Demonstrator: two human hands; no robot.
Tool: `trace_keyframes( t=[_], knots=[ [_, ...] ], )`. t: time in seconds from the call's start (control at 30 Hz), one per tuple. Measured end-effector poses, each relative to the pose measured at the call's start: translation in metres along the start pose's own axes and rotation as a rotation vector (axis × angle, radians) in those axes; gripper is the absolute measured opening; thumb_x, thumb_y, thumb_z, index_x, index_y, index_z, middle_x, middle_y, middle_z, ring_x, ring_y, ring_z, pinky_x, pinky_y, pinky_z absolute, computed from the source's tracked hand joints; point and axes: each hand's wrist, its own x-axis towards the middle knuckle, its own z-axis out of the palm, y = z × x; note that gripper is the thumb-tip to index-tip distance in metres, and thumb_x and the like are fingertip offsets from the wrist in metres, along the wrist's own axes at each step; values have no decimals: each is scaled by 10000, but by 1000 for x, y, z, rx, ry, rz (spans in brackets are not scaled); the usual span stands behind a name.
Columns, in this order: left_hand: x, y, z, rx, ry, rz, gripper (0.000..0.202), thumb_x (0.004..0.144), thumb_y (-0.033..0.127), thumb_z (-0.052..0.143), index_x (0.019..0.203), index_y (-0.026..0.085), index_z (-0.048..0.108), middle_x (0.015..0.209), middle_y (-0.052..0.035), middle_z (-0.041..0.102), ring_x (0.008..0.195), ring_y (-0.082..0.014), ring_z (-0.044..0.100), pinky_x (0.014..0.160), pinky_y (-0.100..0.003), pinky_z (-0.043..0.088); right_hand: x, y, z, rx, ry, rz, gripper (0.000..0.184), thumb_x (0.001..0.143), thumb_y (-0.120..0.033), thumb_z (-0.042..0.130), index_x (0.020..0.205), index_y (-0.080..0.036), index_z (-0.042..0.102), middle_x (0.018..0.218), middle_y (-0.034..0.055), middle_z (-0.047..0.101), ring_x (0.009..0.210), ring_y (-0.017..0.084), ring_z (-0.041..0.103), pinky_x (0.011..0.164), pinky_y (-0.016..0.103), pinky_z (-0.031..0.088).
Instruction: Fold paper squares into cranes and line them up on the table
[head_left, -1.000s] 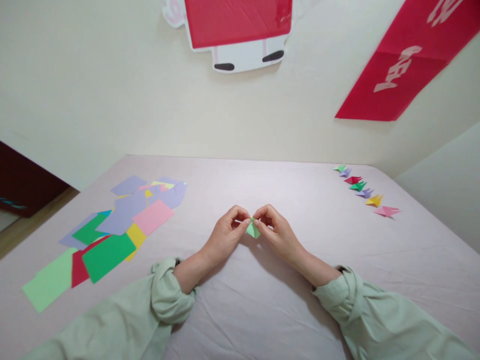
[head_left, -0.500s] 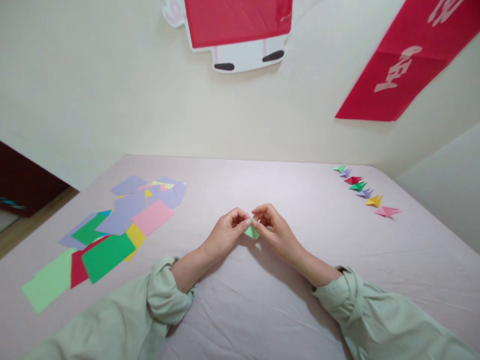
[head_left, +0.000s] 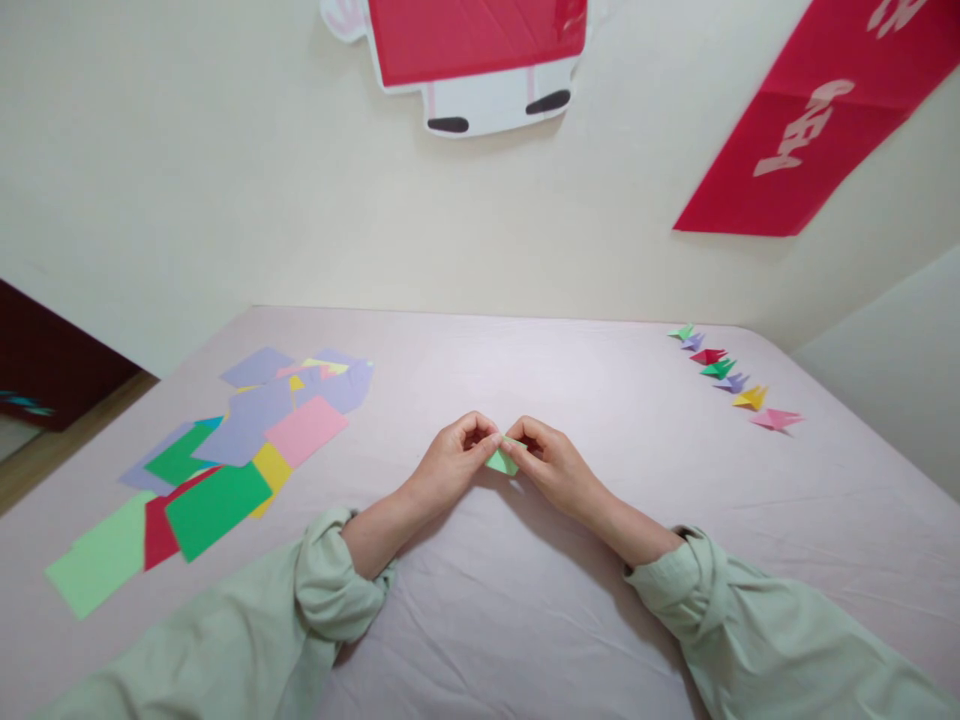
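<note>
A small folded piece of light green paper sits between my two hands, low over the pink sheet. My left hand pinches its left side with thumb and fingertips. My right hand pinches its right side the same way. Both wrists rest near the sheet, and pale green sleeves cover my forearms. Much of the paper is hidden by my fingers.
Loose coloured paper squares lie spread on the left: lilac, pink, green, yellow, red. A row of several small folded paper shapes runs along the far right. A cream wall with red banners stands behind. The bed edge drops off at left.
My hands have sunk a little toward the sheet and the right fingers have closed lower over the green paper. The view has tilted slightly.
</note>
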Motion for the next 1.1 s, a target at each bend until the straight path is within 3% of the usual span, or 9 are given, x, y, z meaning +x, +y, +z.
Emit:
trace_keyframes(
  t=[0.23,0.4,0.57,0.9,1.1],
  knots=[
    [-1,0,2,-72,120,-30,209,802,359,647,776,171,560,737,27,537,705,-110,495,680,-230,411,3,2,-2,53,4,62,200,876,-357,547,763,-194,517,664,-39,463,621,120,423,575,249,343],
    [1,-3,1,6,36,-24,203,795,349,637,763,170,547,706,28,547,689,-116,507,677,-241,406,7,7,-4,129,85,84,254,864,-415,554,748,-194,507,676,-31,491,612,125,460,582,263,375],
    [1,-5,1,75,-67,4,248,832,390,608,758,158,566,709,21,533,682,-115,471,652,-238,373,7,5,-4,152,39,65,301,864,-466,572,749,-192,522,674,-23,532,621,127,494,595,265,401],
    [-1,1,2,21,24,-37,257,796,377,638,697,164,535,665,31,512,655,-107,452,617,-223,354,10,9,-5,233,67,120,323,805,-489,643,729,-191,543,629,-24,567,590,125,515,583,261,413],
    [-2,2,1,2,46,-68,254,794,387,635,715,166,537,656,37,523,613,-98,453,587,-218,352,13,13,-7,227,109,114,305,834,-476,599,751,-183,593,643,-11,595,615,134,551,624,273,450]
  ],
)
